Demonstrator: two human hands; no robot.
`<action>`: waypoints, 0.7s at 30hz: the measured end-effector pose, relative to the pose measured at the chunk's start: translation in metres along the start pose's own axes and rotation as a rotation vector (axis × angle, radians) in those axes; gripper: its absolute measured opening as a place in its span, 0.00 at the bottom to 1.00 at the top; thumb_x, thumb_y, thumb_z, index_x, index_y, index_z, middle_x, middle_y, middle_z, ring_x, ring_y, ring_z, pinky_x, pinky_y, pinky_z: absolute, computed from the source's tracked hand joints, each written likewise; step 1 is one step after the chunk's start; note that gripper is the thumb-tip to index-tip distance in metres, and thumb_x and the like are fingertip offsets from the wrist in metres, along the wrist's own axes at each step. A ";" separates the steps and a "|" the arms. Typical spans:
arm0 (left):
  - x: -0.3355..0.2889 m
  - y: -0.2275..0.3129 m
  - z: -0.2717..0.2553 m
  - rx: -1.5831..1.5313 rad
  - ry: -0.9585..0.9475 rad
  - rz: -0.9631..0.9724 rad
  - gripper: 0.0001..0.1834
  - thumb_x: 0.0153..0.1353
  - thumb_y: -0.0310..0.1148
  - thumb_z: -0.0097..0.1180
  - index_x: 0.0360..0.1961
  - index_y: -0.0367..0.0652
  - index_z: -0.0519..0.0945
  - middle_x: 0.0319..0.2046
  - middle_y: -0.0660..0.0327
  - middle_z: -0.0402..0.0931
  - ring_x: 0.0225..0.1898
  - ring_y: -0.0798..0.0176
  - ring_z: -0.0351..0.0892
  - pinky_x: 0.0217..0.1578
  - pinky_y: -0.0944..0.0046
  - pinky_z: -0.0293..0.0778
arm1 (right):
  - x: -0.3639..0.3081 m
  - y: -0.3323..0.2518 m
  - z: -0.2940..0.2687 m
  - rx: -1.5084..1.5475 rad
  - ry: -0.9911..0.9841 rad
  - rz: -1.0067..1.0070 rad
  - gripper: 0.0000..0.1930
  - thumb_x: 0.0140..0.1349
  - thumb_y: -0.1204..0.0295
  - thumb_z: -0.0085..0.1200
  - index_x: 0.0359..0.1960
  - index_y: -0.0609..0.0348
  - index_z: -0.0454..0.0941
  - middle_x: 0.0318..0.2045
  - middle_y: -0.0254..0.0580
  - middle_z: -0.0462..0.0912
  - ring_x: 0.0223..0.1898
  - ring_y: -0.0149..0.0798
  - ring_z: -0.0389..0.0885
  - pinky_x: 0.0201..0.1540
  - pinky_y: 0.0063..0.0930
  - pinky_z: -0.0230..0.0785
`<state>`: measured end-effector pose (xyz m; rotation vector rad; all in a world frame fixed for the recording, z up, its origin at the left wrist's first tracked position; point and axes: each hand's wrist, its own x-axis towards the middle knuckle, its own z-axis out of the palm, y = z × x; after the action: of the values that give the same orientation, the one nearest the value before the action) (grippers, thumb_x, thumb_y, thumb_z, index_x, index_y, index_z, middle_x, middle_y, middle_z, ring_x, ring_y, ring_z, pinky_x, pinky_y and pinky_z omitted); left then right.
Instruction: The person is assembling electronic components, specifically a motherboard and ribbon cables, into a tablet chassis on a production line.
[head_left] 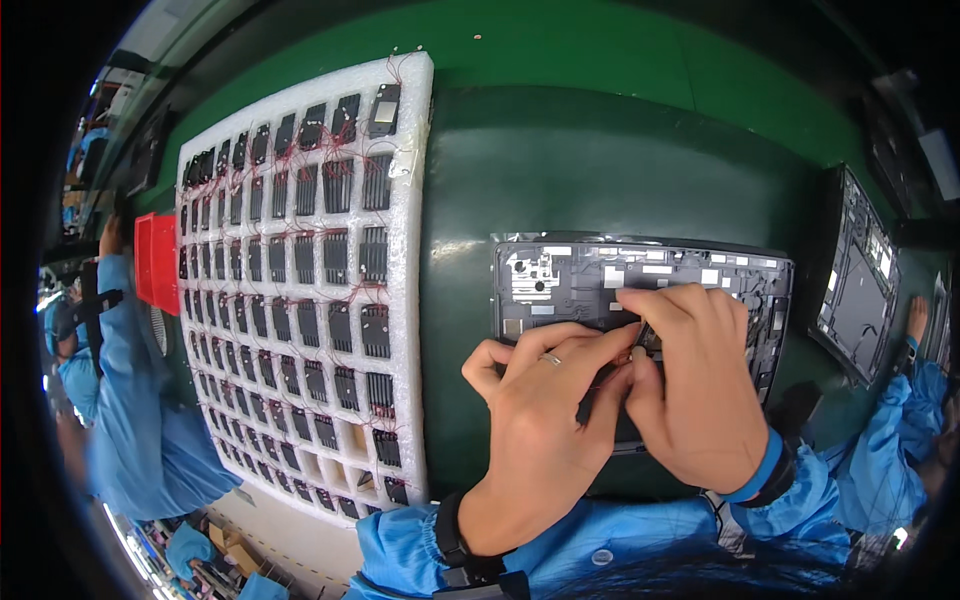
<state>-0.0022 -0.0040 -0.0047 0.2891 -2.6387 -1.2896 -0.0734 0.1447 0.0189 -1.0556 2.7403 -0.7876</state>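
Observation:
A grey laptop case (pixel 580 285) with silver and white patches lies inner side up on the bench in front of me. Both my hands meet over its middle. My left hand (pixel 545 420), with a ring on one finger, is closed, its thumb and forefinger pinched together. Close against it, my right hand (pixel 690 380) is also closed in a pinch, fingertips pointing down at the case. Something small and dark shows between the fingertips, with a hint of red wire; the fingers hide most of it.
A white foam tray (pixel 408 230) full of black wired modules (pixel 375 260) stands to the left. Beyond it is a red bin (pixel 157 262). Another laptop case (pixel 855 285) lies at the right. Co-workers in blue sleeves (pixel 135 420) are at both sides.

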 end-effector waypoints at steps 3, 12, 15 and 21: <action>0.002 0.006 -0.008 -0.001 -0.019 -0.034 0.16 0.57 0.31 0.79 0.48 0.48 0.93 0.40 0.66 0.89 0.44 0.68 0.83 0.53 0.60 0.58 | 0.001 0.009 -0.027 0.090 -0.123 -0.019 0.33 0.58 0.81 0.58 0.70 0.66 0.72 0.51 0.50 0.78 0.51 0.54 0.76 0.63 0.49 0.61; 0.003 0.005 -0.006 -0.002 -0.032 -0.032 0.17 0.58 0.31 0.79 0.49 0.49 0.93 0.39 0.68 0.90 0.44 0.68 0.83 0.53 0.59 0.57 | 0.002 0.013 -0.023 0.147 -0.125 -0.018 0.30 0.61 0.80 0.57 0.68 0.67 0.75 0.51 0.51 0.79 0.52 0.52 0.79 0.62 0.49 0.62; 0.002 0.004 -0.006 -0.042 -0.030 -0.028 0.17 0.60 0.30 0.77 0.51 0.47 0.92 0.34 0.70 0.90 0.46 0.69 0.85 0.55 0.55 0.55 | 0.002 0.011 -0.021 0.145 -0.113 0.000 0.29 0.61 0.80 0.58 0.68 0.66 0.75 0.51 0.50 0.79 0.51 0.52 0.79 0.62 0.49 0.61; -0.001 0.000 -0.004 -0.007 -0.038 -0.030 0.17 0.58 0.28 0.77 0.50 0.49 0.93 0.37 0.72 0.92 0.47 0.69 0.84 0.54 0.58 0.58 | 0.001 0.007 -0.015 0.144 -0.127 0.032 0.28 0.65 0.82 0.55 0.69 0.65 0.74 0.53 0.50 0.78 0.54 0.50 0.77 0.65 0.46 0.57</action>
<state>-0.0006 -0.0068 -0.0019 0.3069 -2.6707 -1.3261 -0.0824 0.1550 0.0286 -0.9950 2.5466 -0.8670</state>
